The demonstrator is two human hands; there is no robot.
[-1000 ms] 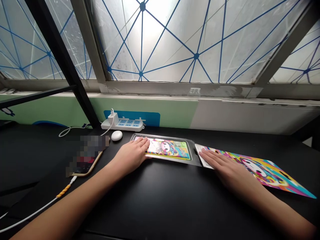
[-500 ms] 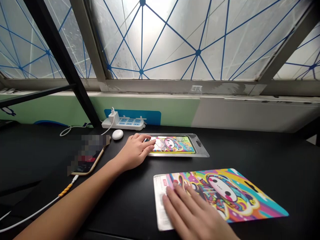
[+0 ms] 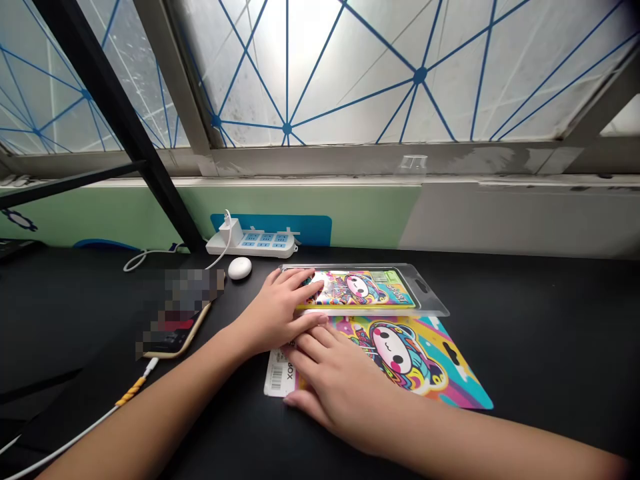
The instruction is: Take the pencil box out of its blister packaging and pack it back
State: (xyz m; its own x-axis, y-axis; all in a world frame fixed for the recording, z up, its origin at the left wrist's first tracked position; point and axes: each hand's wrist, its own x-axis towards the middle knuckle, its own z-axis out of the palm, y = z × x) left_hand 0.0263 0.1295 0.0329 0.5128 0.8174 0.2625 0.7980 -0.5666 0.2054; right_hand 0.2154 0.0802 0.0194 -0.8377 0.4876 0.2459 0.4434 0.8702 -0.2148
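Observation:
My left hand (image 3: 287, 307) lies with its fingers spread over the left end of a clear plastic blister tray (image 3: 433, 305). Inside the tray is a colourful pack (image 3: 357, 288) printed with a cartoon figure. My right hand (image 3: 335, 380) rests flat on the left part of a bright cardboard backing card (image 3: 450, 373) with a similar figure and a barcode. The card lies just in front of the tray, and its far edge reaches the tray's near edge; whether it goes underneath, I cannot tell. My two hands are touching or nearly so. Neither hand is closed round anything.
A phone (image 3: 175, 333) with a charging cable (image 3: 85, 427) lies to the left. Behind it are a round white case (image 3: 239, 268) and a white power strip (image 3: 267, 244) against the wall. A black slanted post (image 3: 120, 127) stands at the left. Black desktop (image 3: 545, 333) extends right.
My right hand has slid the card away from me and leftward, up to the tray. My left hand stays on the tray. The view has shifted slightly.

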